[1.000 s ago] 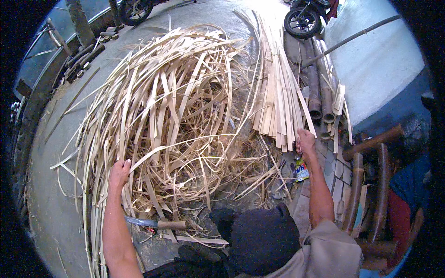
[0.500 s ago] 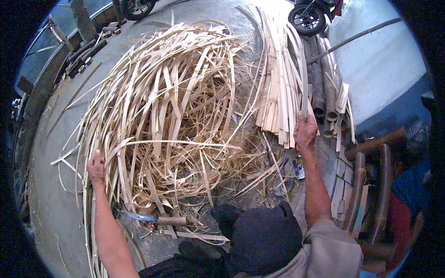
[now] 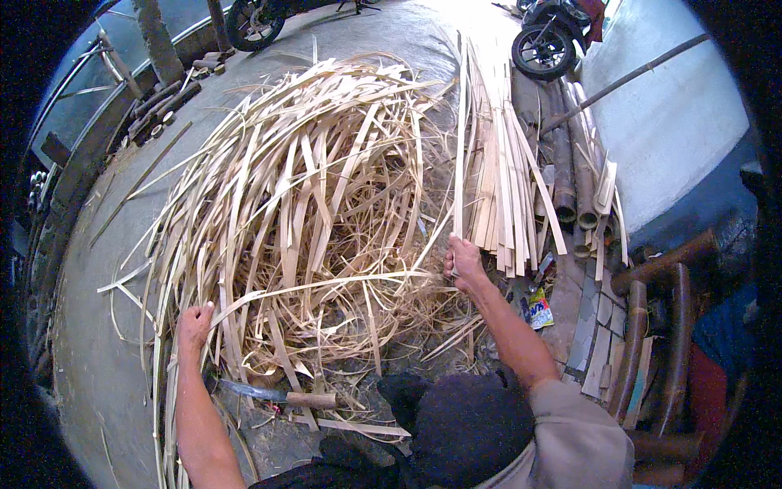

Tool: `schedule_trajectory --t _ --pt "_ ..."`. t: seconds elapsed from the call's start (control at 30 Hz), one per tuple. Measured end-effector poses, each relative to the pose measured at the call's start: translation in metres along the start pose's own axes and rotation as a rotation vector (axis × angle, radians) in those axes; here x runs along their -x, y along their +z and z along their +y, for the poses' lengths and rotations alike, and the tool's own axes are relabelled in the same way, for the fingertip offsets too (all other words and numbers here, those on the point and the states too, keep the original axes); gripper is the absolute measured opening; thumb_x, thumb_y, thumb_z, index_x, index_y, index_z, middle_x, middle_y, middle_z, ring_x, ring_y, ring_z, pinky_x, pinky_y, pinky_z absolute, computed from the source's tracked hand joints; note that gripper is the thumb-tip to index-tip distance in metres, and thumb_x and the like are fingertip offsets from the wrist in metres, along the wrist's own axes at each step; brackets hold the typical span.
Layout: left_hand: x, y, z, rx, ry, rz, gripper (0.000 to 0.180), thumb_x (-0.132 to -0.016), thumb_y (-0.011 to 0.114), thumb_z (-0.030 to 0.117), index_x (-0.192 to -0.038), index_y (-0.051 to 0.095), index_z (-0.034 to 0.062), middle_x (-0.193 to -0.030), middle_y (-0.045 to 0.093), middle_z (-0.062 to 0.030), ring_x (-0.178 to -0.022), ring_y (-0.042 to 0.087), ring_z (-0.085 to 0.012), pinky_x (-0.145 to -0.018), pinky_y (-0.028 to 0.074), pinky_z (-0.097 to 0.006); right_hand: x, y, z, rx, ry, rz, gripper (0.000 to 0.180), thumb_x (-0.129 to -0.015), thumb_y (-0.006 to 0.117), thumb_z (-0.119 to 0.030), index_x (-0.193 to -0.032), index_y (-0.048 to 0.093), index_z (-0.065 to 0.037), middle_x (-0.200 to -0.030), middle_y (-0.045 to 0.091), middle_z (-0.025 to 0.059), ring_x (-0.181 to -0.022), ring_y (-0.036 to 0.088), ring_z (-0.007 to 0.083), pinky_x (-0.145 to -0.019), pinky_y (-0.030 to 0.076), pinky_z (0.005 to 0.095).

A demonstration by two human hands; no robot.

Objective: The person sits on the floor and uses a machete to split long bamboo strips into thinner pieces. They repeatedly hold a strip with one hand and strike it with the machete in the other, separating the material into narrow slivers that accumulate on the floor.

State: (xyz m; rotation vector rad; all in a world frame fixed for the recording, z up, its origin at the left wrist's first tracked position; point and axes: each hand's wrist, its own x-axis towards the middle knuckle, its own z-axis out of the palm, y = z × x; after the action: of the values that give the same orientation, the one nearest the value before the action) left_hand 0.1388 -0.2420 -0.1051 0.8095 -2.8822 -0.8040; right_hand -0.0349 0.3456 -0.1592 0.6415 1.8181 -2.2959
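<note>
A long, pale, straight bamboo strip point(image 3: 459, 155) is gripped at its near end by the closed right hand point(image 3: 464, 262), beside the stacked strips at the right. The left hand point(image 3: 194, 324) is closed around curled pale strips at the near-left edge of the tangled heap point(image 3: 318, 212). A wooden-handled knife point(image 3: 281, 396) lies near.

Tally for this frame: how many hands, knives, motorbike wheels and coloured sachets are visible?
Hands: 2, the left hand and the right hand, each on pale bamboo strips
Knife: 1
Motorbike wheels: 2, and
Coloured sachet: 1
Total: 6
</note>
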Motion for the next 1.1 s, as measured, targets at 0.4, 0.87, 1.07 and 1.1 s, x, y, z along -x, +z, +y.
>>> schedule_trajectory --t 0.4,0.87,1.07,1.1 --pt "-0.002 0.007 0.01 -0.084 -0.043 -0.065 0.054 -0.09 0.062 0.048 -0.078 0.066 -0.004 -0.065 0.061 -0.019 -0.061 0.059 -0.0273 -0.062 0.045 -0.043 -0.006 -0.001 -0.022 -0.004 -0.04 0.064 0.027 -0.098 0.06 -0.034 -0.089 0.051 -0.01 -0.056 0.048 0.0009 -0.042 0.048 0.0133 -0.036 0.04 0.0302" --pt "0.004 0.005 0.024 -0.047 -0.16 -0.171 0.052 -0.09 0.062 0.048 -0.081 0.068 -0.0025 -0.069 0.065 -0.02 -0.061 0.064 -0.0308 -0.064 0.049 -0.045 -0.1 -0.002 0.002 0.754 -0.402 0.214 0.036 -0.088 0.058 -0.028 -0.104 0.061 0.004 -0.093 0.064 0.0257 -0.093 0.063 0.0443 -0.081 0.048 0.0519" --pt "-0.004 0.016 0.015 -0.162 0.04 -0.106 0.054 -0.09 0.06 0.05 -0.08 0.065 -0.0024 -0.067 0.064 -0.0202 -0.066 0.065 -0.0332 -0.069 0.048 -0.046 -0.076 -0.03 0.021 1.097 -0.653 0.202 0.036 -0.091 0.057 -0.028 -0.105 0.057 0.005 -0.087 0.062 0.0233 -0.087 0.065 0.0344 -0.075 0.05 0.049" --pt "-0.006 0.018 0.012 -0.181 0.021 -0.137 0.054 -0.09 0.06 0.05 -0.08 0.064 -0.0024 -0.067 0.064 -0.0206 -0.067 0.065 -0.0333 -0.069 0.048 -0.046 -0.07 -0.031 0.022 1.05 -0.658 0.205 0.035 -0.092 0.057 -0.028 -0.103 0.057 0.005 -0.086 0.062 0.0221 -0.083 0.066 0.0323 -0.073 0.05 0.0481"
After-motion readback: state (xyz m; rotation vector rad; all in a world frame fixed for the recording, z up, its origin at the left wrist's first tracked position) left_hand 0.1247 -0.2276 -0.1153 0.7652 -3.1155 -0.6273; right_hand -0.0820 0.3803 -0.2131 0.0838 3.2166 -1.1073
